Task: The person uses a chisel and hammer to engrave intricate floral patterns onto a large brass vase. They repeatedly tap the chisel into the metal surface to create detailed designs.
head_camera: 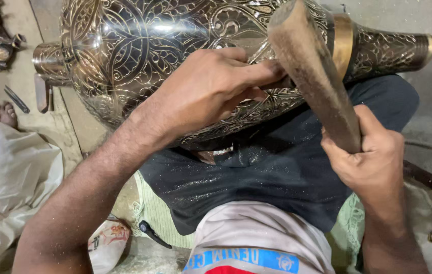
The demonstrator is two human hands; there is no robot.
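a large, round-bellied brass vase with dark, finely engraved floral scrollwork [140, 45] lies on its side across the person's lap, its flared neck [393, 50] pointing to the right and its narrower foot [48, 61] to the left, resting on a dark cloth [277, 167] speckled with fine metal dust. the left hand [211, 89] is pressed against the belly of the vase, fingers curled and pinched tightly around a small dark tool [277, 83], most likely a chisel, though only a sliver of it shows past the fingertips. the right hand [373, 157] is closed in a full fist around the lower end of a thick, worn wooden mallet handle [312, 76], which rises over the spot where the left hand works.

judging by its size and metal walls, the vase is probably heavy and rigid, and its polished curve looks slippery; it would likely roll if not cradled in the lap, so the neck, the foot or the wide belly held with both palms seem the safest places to grip. the engraved surface may mark easily under a stray blow.

off to the left a bare foot [0, 111] of another person shows beside pale cloth [8, 167], and a slim metal tool [17, 99] lies on the floor
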